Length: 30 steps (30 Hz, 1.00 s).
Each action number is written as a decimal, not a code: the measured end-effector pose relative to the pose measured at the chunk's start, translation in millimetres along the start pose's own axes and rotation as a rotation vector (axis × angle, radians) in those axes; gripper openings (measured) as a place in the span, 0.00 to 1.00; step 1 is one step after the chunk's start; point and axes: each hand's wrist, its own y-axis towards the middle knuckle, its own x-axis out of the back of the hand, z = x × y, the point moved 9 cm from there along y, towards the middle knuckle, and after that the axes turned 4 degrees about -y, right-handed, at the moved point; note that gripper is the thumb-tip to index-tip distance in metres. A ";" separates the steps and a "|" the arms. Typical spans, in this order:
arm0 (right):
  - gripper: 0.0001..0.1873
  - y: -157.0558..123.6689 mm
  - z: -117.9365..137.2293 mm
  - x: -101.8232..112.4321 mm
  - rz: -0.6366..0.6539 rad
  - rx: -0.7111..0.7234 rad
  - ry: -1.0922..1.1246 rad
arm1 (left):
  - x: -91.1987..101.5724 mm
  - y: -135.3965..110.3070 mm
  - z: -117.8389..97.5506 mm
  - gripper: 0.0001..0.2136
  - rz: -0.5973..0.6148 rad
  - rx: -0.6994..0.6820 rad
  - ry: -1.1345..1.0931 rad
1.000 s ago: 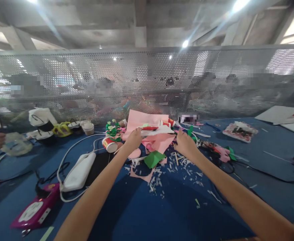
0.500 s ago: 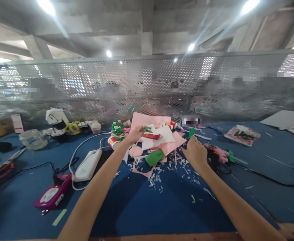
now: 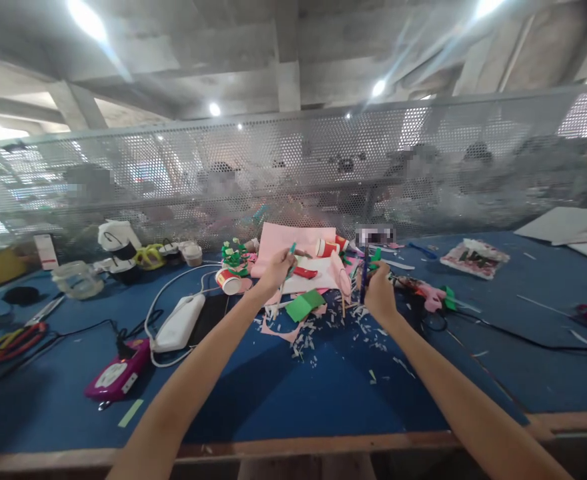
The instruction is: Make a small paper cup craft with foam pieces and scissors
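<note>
both hands are working beyond the green paper (image 3: 306, 305), and here the left hand (image 3: 276, 268) is sitting behind it and to its left, fingers pinching a small teal piece (image 3: 292, 249); what that piece is, i'm not managing to tell. over on the right, the right hand (image 3: 381, 288) is gripping a dark tool (image 3: 364, 275), likely scissors, its fingers closing around the near end. that tool is standing beyond and to the right of the green paper, its long axis running nearly straight away from the person, and the right hand is the one touching it.

now the gap between the hands: the red strip (image 3: 304, 273) is lying just beyond the green paper, on the white paper (image 3: 327, 279), its long axis running roughly crosswise. it's resting to the right of the left fingers and well left of the right ones, so the left hand is being the nearer. a curled pink piece (image 3: 342, 275) is rising beyond the green paper and to its right, between strip and tool, while paper scraps (image 3: 303, 345) are littering the counter (image 3: 293, 400) on its near side.
</note>
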 end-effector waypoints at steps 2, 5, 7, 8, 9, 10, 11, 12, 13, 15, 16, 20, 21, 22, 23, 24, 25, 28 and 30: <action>0.20 0.9 -1.6 2.7 -0.035 0.032 0.046 | -7.3 -12.6 9.5 0.10 0.019 0.015 0.028; 0.20 2.7 -5.4 6.6 -0.094 0.057 0.112 | -12.6 -40.7 28.2 0.12 0.030 0.020 0.076; 0.22 4.1 -6.5 10.0 -0.129 0.061 0.151 | -14.1 -61.4 43.6 0.14 0.052 0.039 0.094; 0.22 4.8 -6.0 11.2 -0.134 0.064 0.183 | -14.5 -70.8 52.0 0.13 0.067 0.059 0.097; 0.22 5.6 -4.7 11.4 -0.126 0.068 0.220 | -14.4 -79.0 60.2 0.11 0.080 0.085 0.099; 0.20 6.2 -2.1 10.6 -0.104 0.078 0.257 | -14.1 -85.6 67.8 0.09 0.092 0.114 0.099; 0.18 6.4 1.4 8.7 -0.071 0.090 0.293 | -13.0 -90.5 74.0 0.09 0.096 0.139 0.096; 0.15 6.1 5.8 6.1 -0.032 0.105 0.322 | -10.6 -93.4 78.0 0.10 0.084 0.154 0.092; 0.13 5.1 10.5 2.8 0.010 0.118 0.343 | -7.2 -94.7 80.0 0.12 0.059 0.161 0.088; 0.10 0.9 19.9 -4.7 0.088 0.129 0.375 | 1.3 -94.2 78.4 0.14 -0.016 0.154 0.077; 0.10 -2.4 24.8 -9.4 0.133 0.129 0.400 | 6.0 -93.4 75.4 0.15 -0.061 0.142 0.070; 0.14 -22.5 45.5 -30.4 0.349 0.099 0.540 | 20.6 -91.7 55.6 0.16 -0.207 0.061 -0.039; 0.17 -29.2 49.8 -37.2 0.429 0.068 0.596 | 21.0 -91.4 53.1 0.16 -0.211 0.063 -0.120; 0.19 -37.2 52.9 -46.1 0.537 0.011 0.673 | 19.8 -91.1 53.3 0.15 -0.202 0.092 -0.230; 0.22 -47.4 55.3 -56.5 0.672 -0.075 0.773 | 15.8 -91.0 55.8 0.14 -0.171 0.147 -0.339; 0.26 -57.1 58.3 -64.0 0.786 -0.136 0.837 | 10.7 -91.4 59.1 0.14 -0.132 0.213 -0.435; 0.29 -67.0 61.2 -70.3 0.897 -0.191 0.891 | 6.9 -92.3 62.1 0.14 -0.108 0.271 -0.514; 0.35 -85.4 66.7 -77.5 1.098 -0.233 0.939 | 2.6 -94.8 68.1 0.17 -0.097 0.368 -0.670; 0.35 -91.3 68.2 -78.3 1.165 -0.239 0.960 | 4.0 -94.9 69.2 0.17 -0.114 0.374 -0.718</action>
